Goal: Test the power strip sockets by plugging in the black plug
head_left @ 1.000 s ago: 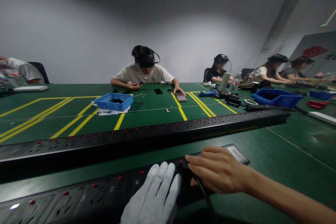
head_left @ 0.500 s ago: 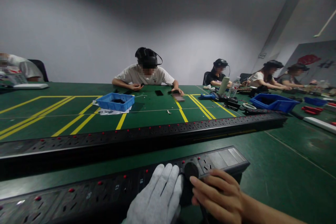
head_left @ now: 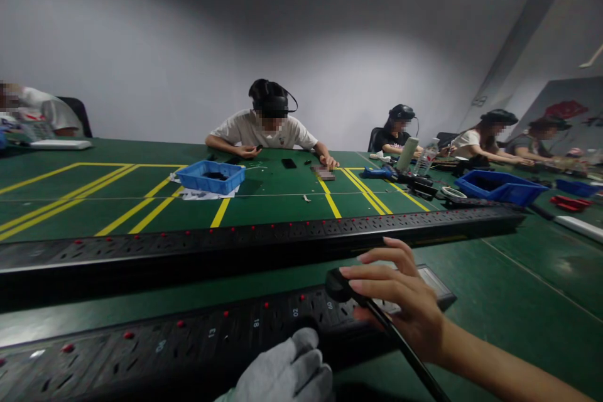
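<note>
My right hand [head_left: 400,292], bare, pinches a round black plug [head_left: 336,284] with a thick black cable [head_left: 400,342] trailing down toward me. The plug is held over the socket face of the nearer black power strip [head_left: 193,342], close to its right end. That strip bears red dots and printed numbers. My left hand [head_left: 287,370], in a grey-white glove, is against the strip's near side with its fingers curled. Its fingertips are partly hidden, and I cannot make out what they hold. A dark rounded shape lies just above the glove.
A longer power strip [head_left: 264,245] crosses the green table [head_left: 509,308] behind. Beyond it are a light-blue bin [head_left: 210,179] on paper, a dark-blue bin [head_left: 499,187], a bottle [head_left: 426,157] and a blue tool [head_left: 379,172]. A co-worker [head_left: 266,129] sits opposite; several others sit along the sides.
My right hand has raised the plug off the strip, baring its cable. My left hand has slid down from lying flat on the strip, and its fingers have curled.
</note>
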Motion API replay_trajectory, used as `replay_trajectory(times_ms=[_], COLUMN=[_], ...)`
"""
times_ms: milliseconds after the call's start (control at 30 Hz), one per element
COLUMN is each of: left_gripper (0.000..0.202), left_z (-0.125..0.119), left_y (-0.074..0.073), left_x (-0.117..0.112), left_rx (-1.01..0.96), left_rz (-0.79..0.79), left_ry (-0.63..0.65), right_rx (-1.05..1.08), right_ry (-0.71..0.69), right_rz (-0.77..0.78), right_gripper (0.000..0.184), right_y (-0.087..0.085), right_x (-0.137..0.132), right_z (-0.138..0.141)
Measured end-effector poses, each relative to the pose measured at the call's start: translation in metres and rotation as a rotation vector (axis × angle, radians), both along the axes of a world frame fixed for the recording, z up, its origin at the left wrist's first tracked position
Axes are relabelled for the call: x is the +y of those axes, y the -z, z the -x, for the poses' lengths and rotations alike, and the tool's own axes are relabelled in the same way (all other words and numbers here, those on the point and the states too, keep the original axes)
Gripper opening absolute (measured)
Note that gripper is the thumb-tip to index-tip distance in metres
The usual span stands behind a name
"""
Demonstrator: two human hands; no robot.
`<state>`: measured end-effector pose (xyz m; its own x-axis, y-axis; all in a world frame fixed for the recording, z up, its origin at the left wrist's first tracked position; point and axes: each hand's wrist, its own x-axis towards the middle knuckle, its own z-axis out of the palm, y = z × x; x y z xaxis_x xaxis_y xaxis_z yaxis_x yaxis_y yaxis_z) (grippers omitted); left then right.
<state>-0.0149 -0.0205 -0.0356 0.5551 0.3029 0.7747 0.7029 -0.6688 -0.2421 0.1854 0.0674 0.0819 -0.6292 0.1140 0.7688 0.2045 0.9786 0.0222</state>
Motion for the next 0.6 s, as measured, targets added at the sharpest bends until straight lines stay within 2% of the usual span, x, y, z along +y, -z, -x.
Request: replay_trajectory(times_ms=[133,200,267,333,433,500,600], left_gripper=[0.022,0.022,0.022,0.023,0.021,0.017,0.013], left_z=[0.002,0.005,0.008,0.010,0.009,0.007,0.004], left_y=[0.020,0.023,0.019,0.012,0.009,0.015,0.032], left_x=[0.002,0.001,-0.002,-0.006,-0.007,-0.006,-0.002], left_rx=[-0.072,0.003,0.131,0.199,0.169,0.144,0.156], left_rz=[-0.032,0.047,0.100,0.097,0.082,0.096,0.096], left_ry=[0.031,0.003,-0.016,-0.029,-0.054,-0.058,-0.062], right_rx=[-0.076,-0.077,-0.056,-0.042,-0.039,-0.018,0.030], right_ry=[-0.047,-0.044,-0.021,0.007,0.018,0.020,0.034], right_rz=[0.215,0.267,0.302,0.318,0.312,0.292,0.233], right_gripper=[0.014,0.012,0.013,0.015,0.018,0.020,0.020], right_y=[0.003,0.008,0.010,0.011,0.011,0.013,0.017], right_x=[0.001,0.002,0.004,0.008,0.010,0.008,0.003], right_z=[0.022,0.029,0.033,0.036,0.041,0.045,0.050])
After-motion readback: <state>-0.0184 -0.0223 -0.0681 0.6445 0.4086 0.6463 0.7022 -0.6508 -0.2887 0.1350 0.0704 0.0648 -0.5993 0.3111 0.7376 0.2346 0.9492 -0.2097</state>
